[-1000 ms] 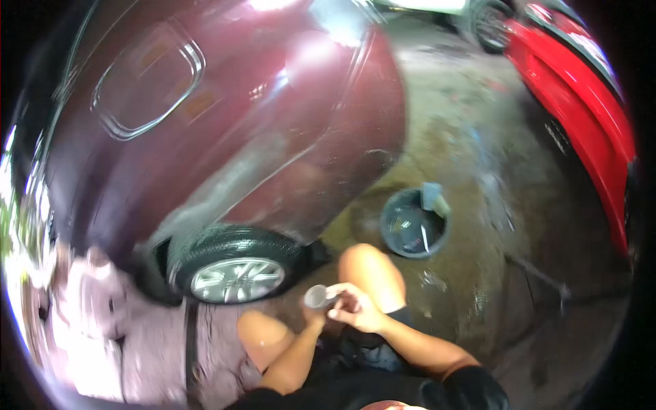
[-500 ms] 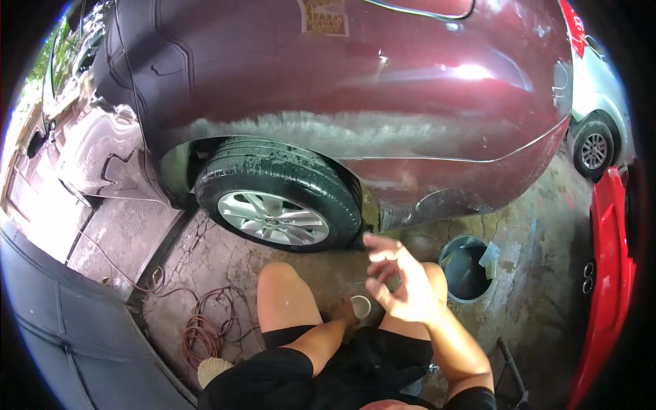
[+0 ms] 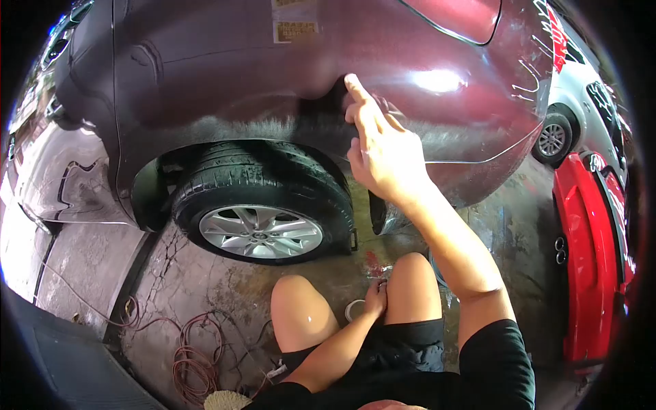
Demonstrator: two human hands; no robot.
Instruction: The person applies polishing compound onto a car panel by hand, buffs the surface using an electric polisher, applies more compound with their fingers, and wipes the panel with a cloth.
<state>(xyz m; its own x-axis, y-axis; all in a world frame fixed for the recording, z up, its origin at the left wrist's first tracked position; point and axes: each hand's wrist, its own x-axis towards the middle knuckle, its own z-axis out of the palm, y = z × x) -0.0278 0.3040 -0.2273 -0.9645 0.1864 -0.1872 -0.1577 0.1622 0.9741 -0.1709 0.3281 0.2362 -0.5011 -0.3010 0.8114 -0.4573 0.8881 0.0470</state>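
Observation:
My right hand is raised against the dark red car's rear side panel. Its index finger is stretched out towards the paint, above a dull grey sanded-looking band over the wheel arch; the other fingers are partly bent. Whether the fingertip touches the panel is hard to tell. Low between my knees, my left hand has its fingers bent together beside my right thigh; anything in them is too small to make out. Next to it is a white round-rimmed cup or ring, partly hidden by the forearm.
The car's rear wheel stands before my knees. A coiled reddish hose lies on the cracked concrete at left. A bucket is mostly hidden behind my right knee. At right are a red bumper and a white car.
My right hand has moved up from above my right knee to the car panel, its index finger now extended. My left hand has shifted slightly right and up, away from the white cup or ring.

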